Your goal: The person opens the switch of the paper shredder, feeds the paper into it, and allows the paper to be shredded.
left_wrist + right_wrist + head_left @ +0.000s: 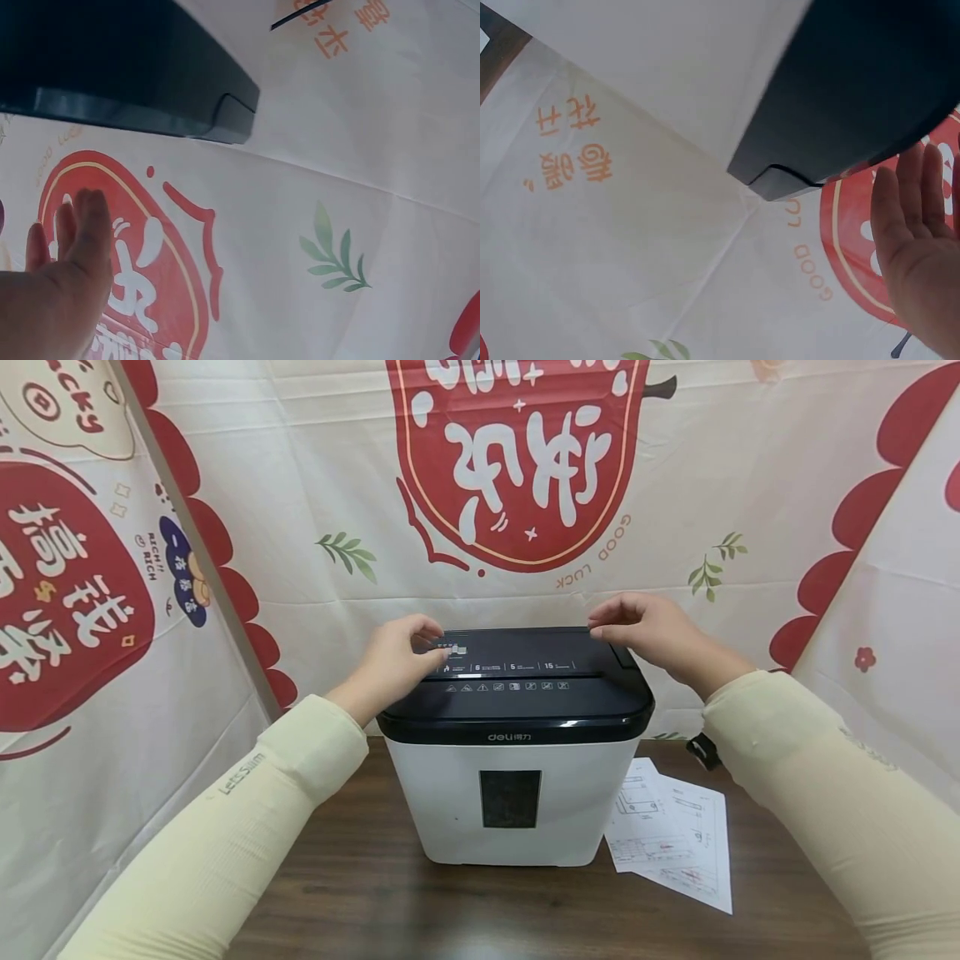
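A paper shredder [513, 793] with a white bin and a black lid [525, 706] stands upright on the table. Over the lid's left side is my left hand [393, 664], fingers loosely bent with a gap between thumb and fingertips. My right hand [652, 631] is by the lid's back right corner, thumb and fingers slightly apart. Neither hand shows anything held; whether the fingertips touch the lid is unclear. In the left wrist view the left hand [64, 277] is below the dark lid edge [127, 75]. The right wrist view shows the right hand [922, 247] with extended fingers beside the lid.
Two printed sheets of paper [678, 839] lie overlapping on the brown wooden table [337, 893], right of the shredder. A small black object [703, 750] is beside the right sleeve. A patterned cloth backdrop [300, 485] rises close behind and on both sides.
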`<state>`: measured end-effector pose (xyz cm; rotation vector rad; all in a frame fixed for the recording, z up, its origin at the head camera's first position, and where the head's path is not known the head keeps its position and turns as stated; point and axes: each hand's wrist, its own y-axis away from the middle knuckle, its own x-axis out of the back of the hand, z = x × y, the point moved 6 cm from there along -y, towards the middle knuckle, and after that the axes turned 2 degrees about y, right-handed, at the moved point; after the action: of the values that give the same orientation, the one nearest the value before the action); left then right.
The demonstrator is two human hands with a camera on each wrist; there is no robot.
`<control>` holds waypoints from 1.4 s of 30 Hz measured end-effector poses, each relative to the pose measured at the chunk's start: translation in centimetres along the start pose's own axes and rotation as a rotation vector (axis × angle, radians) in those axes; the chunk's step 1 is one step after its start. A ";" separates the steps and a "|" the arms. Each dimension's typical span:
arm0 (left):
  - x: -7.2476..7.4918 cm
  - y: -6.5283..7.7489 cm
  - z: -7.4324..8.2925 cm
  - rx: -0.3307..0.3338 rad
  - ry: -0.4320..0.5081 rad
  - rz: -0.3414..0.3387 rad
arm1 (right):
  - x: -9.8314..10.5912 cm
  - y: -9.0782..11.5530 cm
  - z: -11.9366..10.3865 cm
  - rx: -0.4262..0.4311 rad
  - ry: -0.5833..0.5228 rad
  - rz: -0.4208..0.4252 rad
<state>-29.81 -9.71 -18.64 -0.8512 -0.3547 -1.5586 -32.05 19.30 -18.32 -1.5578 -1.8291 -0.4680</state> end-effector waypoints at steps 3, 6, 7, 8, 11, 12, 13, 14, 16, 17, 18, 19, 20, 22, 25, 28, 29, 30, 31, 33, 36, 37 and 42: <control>0.4 0.3 -0.3 0.001 -0.021 0.020 | 0.3 0.2 0.7 -0.023 -0.038 0.034; 0.6 0.7 -0.6 -0.016 -0.039 0.042 | 0.6 0.5 1.4 -0.037 -0.063 0.068; 0.7 0.7 -0.7 -0.022 -0.044 0.047 | 0.7 0.5 1.7 -0.041 -0.070 0.080; 0.7 0.8 -0.9 -0.024 -0.048 0.051 | 0.8 0.6 1.9 -0.042 -0.072 0.091; 0.7 1.1 -1.2 -0.027 -0.050 0.052 | 1.2 0.9 2.7 -0.046 -0.075 0.125; 0.7 1.1 -1.4 -0.024 -0.053 0.052 | 1.3 1.0 3.0 -0.047 -0.075 0.134; 0.7 1.2 -1.5 -0.020 -0.054 0.054 | 1.4 1.1 3.3 -0.046 -0.074 0.145; 0.7 1.3 -1.6 -0.015 -0.055 0.056 | 1.6 1.2 3.6 -0.042 -0.083 0.154; 0.7 1.4 -1.9 -0.006 -0.059 0.057 | 1.8 1.3 4.1 -0.034 -0.106 0.167; 0.7 1.5 -2.1 0.001 -0.064 0.057 | 1.9 1.4 4.4 -0.030 -0.121 0.172; 0.7 1.6 -2.2 0.008 -0.067 0.057 | 1.9 1.5 4.7 -0.027 -0.135 0.178; 0.7 1.7 -2.4 0.016 -0.070 0.056 | 2.0 1.5 5.0 -0.025 -0.148 0.181; 0.7 1.8 -2.6 0.022 -0.072 0.053 | 2.0 1.6 5.3 -0.021 -0.162 0.181; 0.7 2.0 -2.9 0.030 -0.077 0.050 | 2.1 1.7 5.9 -0.023 -0.174 0.179; 0.7 2.4 -3.3 0.031 -0.076 0.052 | 2.1 2.0 6.8 -0.043 -0.171 0.165; 0.8 2.9 -3.7 0.030 -0.068 0.052 | 2.0 2.3 7.7 -0.076 -0.160 0.147; 0.8 3.1 -3.8 0.029 -0.064 0.052 | 2.0 2.4 8.0 -0.085 -0.153 0.141; 0.8 3.3 -3.9 0.027 -0.063 0.052 | 1.9 2.5 8.3 -0.093 -0.145 0.136; 0.9 3.4 -4.1 0.029 -0.060 0.051 | 1.9 2.5 8.6 -0.101 -0.134 0.132; 1.0 3.8 -4.4 0.032 -0.058 0.053 | 1.9 2.7 9.1 -0.107 -0.115 0.128; 1.0 4.1 -4.7 0.042 -0.062 0.055 | 1.8 2.8 10.0 -0.119 -0.096 0.123; 1.0 4.2 -4.8 0.047 -0.064 0.055 | 1.7 2.9 10.4 -0.125 -0.090 0.120; 0.9 4.5 -5.2 0.054 -0.060 0.052 | 1.5 3.2 12.1 -0.154 -0.076 0.112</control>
<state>-27.13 -14.64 -22.67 -0.8594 -0.4129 -1.4711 -32.22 29.07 -26.23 -1.7940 -1.7859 -0.5144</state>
